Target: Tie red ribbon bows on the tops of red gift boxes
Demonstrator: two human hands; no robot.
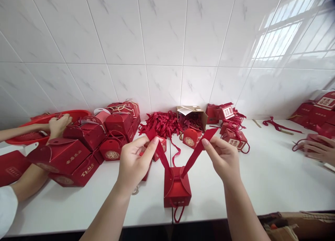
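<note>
A small red gift box (178, 190) stands near the table's front edge, its top flaps folded together and a cord handle (178, 218) hanging at its front. Threaded through the top is a red ribbon (193, 159), both ends raised in a V. My left hand (137, 159) pinches the left end between thumb and fingers. The right end is pinched by my right hand (222, 155), level with the left. Just behind lies a heap of loose red ribbons (163, 124), one strand trailing forward.
Stacked red boxes (74, 153) stand at left, where a co-worker's hand (59, 125) reaches at a red basket (85, 112). A cardboard box (202, 117) and ribboned boxes (234, 138) sit along the wall. At far right, another person's hand (320, 146) touches a box.
</note>
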